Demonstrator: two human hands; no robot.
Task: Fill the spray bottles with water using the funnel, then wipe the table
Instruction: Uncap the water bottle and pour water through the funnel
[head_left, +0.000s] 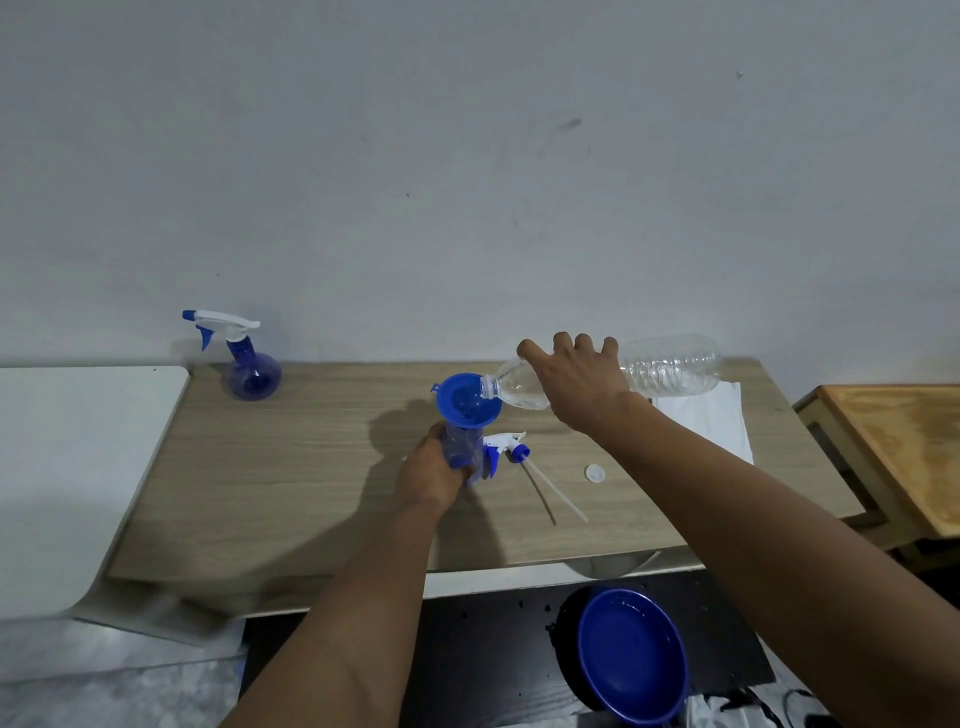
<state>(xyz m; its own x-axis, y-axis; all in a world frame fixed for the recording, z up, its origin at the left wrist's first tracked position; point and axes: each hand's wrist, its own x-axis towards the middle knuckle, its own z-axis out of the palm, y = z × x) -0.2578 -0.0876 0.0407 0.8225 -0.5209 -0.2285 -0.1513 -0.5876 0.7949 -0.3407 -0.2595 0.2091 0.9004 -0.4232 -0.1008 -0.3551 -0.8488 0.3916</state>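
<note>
Overhead, a clear plastic water bottle is held almost level, its long axis running left to right, its open mouth pointed left and dipped into the blue funnel. The funnel is seated upright in the neck of an open spray bottle at the middle of the wooden table, which is set against a plain grey wall. A capped spray bottle is stood at the far left, a loose trigger head with its tube is laid just right of the open bottle, and a white cloth is spread at the far right. The water bottle is gripped from above by the right hand; the open spray bottle is clasped by the left hand.
</note>
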